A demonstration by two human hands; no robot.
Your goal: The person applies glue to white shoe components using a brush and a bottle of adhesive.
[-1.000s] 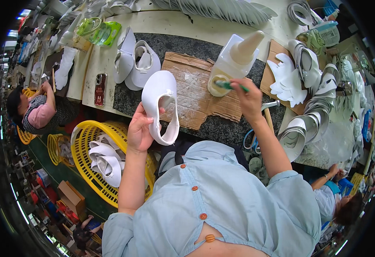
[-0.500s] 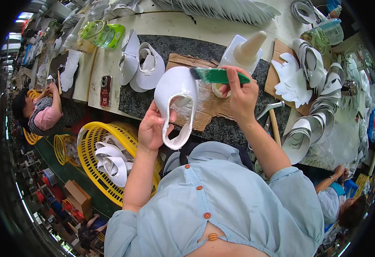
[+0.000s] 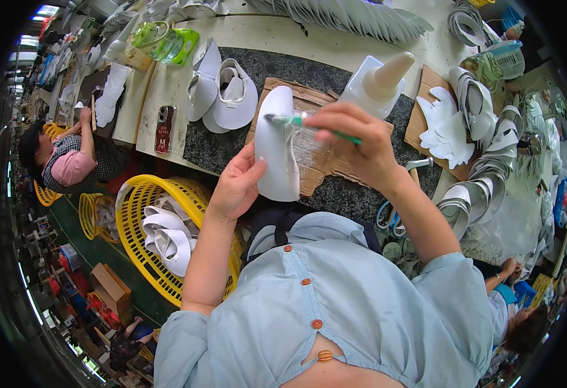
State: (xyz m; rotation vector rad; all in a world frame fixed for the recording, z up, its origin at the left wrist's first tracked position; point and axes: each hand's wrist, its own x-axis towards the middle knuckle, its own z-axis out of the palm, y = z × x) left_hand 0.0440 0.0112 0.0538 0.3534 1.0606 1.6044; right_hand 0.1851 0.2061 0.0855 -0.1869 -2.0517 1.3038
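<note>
A white shoe upper (image 3: pixel 275 152) stands on edge in my left hand (image 3: pixel 237 186), the thumb pressed on its outer side. My right hand (image 3: pixel 364 139) grips a green-handled brush (image 3: pixel 291 121), whose dark bristles are at the upper's smooth side. Beneath them lies a worn piece of cardboard (image 3: pixel 310 169) smeared with white, on a dark speckled slab (image 3: pixel 222 154). Just beyond my right hand is a white container with a cone-shaped top (image 3: pixel 377 81). Several similar white uppers (image 3: pixel 235 107) rest to the left of the cardboard.
A yellow basket (image 3: pixel 127 242) holding white uppers stands left of me. A phone (image 3: pixel 164 129) lies by the table edge. Blue-handled scissors (image 3: pixel 396 223) and a hammer (image 3: pixel 419 163) lie right. White pieces (image 3: pixel 445 129) and curved stacks (image 3: pixel 487 174) sit farther right. Other people work at both sides.
My left hand has turned the upper so its opening no longer faces me and its side shows. The brush has moved down and left with my right hand, its handle now seen edge-on.
</note>
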